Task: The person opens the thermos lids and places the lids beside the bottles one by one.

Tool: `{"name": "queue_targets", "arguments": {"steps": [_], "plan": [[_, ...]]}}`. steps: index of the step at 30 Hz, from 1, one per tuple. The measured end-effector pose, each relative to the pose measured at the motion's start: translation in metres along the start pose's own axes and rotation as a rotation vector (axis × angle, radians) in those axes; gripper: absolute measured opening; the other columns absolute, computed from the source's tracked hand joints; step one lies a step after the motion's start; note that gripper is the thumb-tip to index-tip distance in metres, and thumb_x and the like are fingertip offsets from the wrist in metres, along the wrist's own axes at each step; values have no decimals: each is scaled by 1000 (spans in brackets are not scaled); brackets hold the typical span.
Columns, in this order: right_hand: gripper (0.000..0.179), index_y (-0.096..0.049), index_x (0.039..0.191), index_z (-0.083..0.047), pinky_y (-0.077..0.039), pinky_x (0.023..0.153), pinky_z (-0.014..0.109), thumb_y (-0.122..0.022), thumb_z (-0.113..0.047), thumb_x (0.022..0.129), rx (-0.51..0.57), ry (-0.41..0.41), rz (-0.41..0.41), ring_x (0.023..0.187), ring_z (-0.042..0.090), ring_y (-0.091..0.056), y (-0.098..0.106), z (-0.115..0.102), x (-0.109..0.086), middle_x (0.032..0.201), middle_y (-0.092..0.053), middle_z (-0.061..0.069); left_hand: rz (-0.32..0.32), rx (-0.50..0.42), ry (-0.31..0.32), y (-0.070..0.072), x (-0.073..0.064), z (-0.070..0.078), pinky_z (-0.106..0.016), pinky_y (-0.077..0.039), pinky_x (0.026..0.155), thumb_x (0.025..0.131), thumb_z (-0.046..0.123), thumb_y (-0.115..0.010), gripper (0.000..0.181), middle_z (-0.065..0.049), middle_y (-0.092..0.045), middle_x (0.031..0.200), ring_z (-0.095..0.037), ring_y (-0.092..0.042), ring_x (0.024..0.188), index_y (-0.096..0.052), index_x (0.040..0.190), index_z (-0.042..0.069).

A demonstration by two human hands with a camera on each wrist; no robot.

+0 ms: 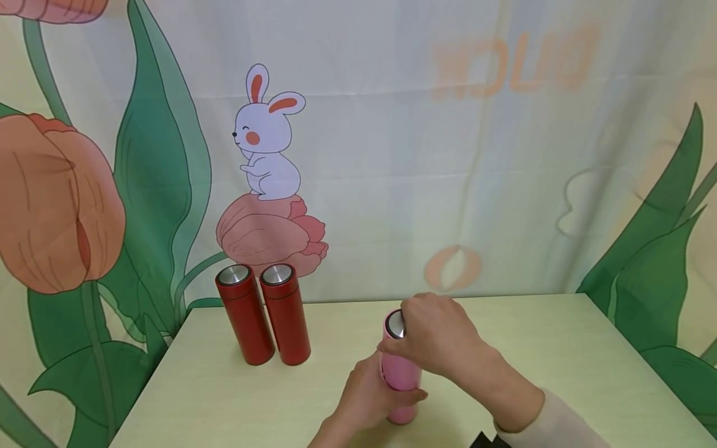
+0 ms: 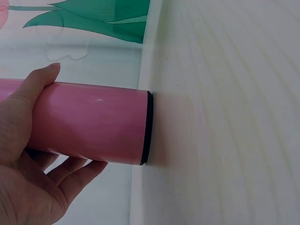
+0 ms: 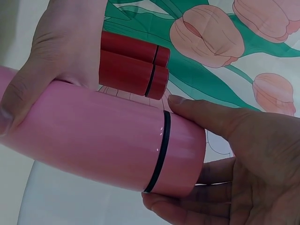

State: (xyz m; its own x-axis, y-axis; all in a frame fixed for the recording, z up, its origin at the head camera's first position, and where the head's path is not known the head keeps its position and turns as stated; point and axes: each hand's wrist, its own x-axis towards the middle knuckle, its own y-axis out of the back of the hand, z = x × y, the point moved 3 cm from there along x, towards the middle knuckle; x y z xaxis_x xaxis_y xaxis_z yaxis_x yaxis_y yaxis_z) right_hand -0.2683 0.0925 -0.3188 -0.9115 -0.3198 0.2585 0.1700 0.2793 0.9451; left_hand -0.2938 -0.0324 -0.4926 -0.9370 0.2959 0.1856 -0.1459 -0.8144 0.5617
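Observation:
A pink thermos (image 1: 402, 375) stands upright at the front middle of the table, its dark base rim meeting the tabletop in the left wrist view. My left hand (image 1: 366, 395) grips its body from the left, thumb on one side and fingers on the other. At the top, my right hand (image 1: 442, 333) holds the pink lid (image 3: 183, 152) between thumb and fingers. A dark ring (image 3: 159, 152) separates the lid from the body. Part of the lid's silver top shows in the head view; the rest is hidden behind the right hand.
Two red thermoses (image 1: 246, 323) with silver tops stand side by side at the back left of the pale table (image 1: 185, 398). Behind the table's far edge hangs a cloth backdrop (image 1: 381, 155) printed with tulips, leaves and a white rabbit.

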Motion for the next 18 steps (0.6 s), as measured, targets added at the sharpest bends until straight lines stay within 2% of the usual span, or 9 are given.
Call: {"name": "queue_targets", "arguments": {"steps": [4, 10, 18], "plan": [[42, -50, 56, -20, -31, 48, 26, -85, -33, 76, 38, 36, -16, 54, 8, -30, 1, 1, 0, 53, -32, -10, 0, -10, 20, -1, 1, 0, -27, -52, 79, 71, 53, -91, 64, 16, -69, 98, -1, -64, 88, -60, 122, 30], [34, -58, 66, -22, -41, 52, 26, -87, -35, 77, 63, 79, -47, 53, 8, -47, 4, 3, 0, 57, -51, -11, 0, -8, 29, -1, 1, 0, -28, -52, 80, 71, 54, -91, 66, 16, -69, 98, -1, -64, 89, -59, 124, 31], [31, -62, 75, -20, -44, 56, 25, -89, -36, 78, 93, 153, -121, 60, 8, -52, 9, 7, 1, 66, -56, -12, -4, 1, 34, -1, 2, 0, -30, -53, 82, 71, 53, -92, 65, 16, -70, 101, -3, -64, 92, -59, 123, 31]]}}
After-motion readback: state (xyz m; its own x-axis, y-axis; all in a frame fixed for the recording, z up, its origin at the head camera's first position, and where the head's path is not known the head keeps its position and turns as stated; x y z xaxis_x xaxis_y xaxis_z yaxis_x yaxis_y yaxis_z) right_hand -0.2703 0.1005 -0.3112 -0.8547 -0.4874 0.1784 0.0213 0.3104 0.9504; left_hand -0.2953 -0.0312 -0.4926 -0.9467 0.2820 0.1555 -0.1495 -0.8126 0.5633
